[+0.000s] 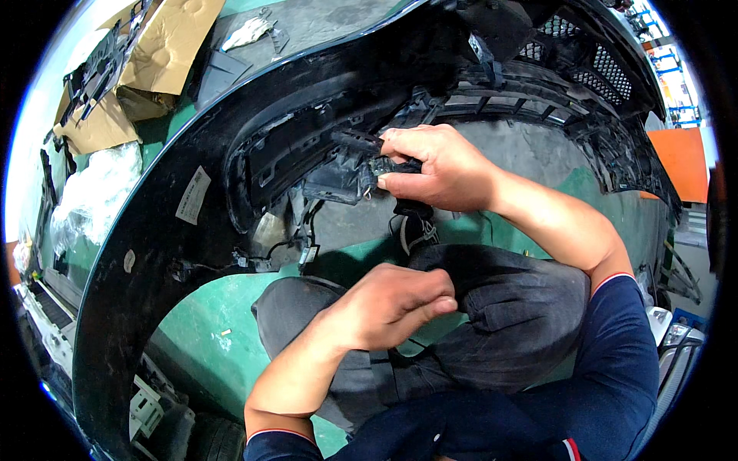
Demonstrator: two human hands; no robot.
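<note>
black plastic part [378,164] inside the bumper [154,219] sits pinched in the right hand [446,169]; the left hand [400,301] curls, contents unclear. a hard tug might crack brittle plastic.

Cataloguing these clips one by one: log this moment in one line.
right hand: holding black part inside bumper | left hand: curled over trousers, contents hidden

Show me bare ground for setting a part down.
Green floor between the black bumper, at left, and the left leg, around small pale scraps; grey ground beyond the right forearm. Crowded: brackets and wiring beside the right hand.
</note>
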